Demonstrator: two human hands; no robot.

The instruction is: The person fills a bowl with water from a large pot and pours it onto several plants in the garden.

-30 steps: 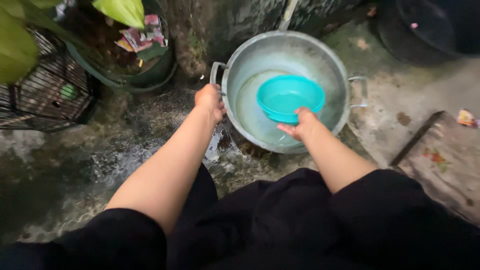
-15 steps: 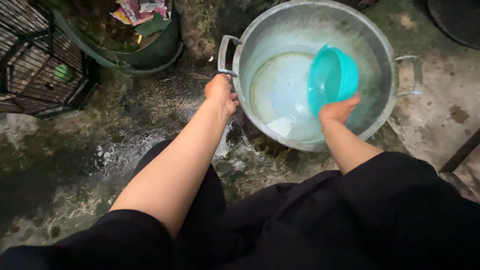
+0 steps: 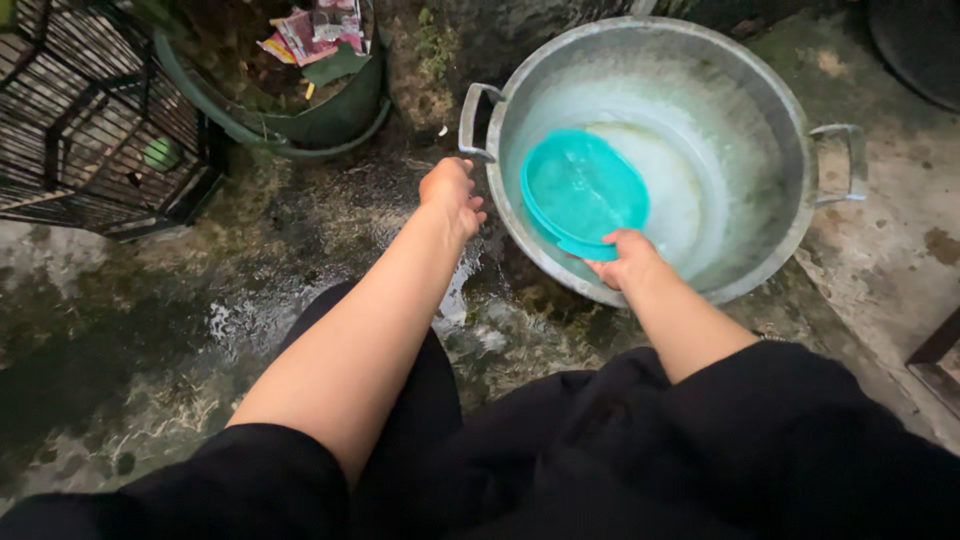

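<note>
- The left hand (image 3: 452, 192) is curled shut around the near rim of the metal basin (image 3: 760, 260), just below its left handle (image 3: 474, 122).
- The right hand (image 3: 625, 259) pinches the edge of the teal bowl (image 3: 583, 190), which is tilted inside the basin against its near wall.
- Wet ground (image 3: 300, 260) lies under the arms.
- Farther off stand a green tub (image 3: 330, 125) with scraps and a wire cage (image 3: 90, 130).

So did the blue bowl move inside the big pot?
Yes. The turquoise bowl has swung from the metal pot's right side to its near-left wall, opening up again, held by the right hand.
</note>
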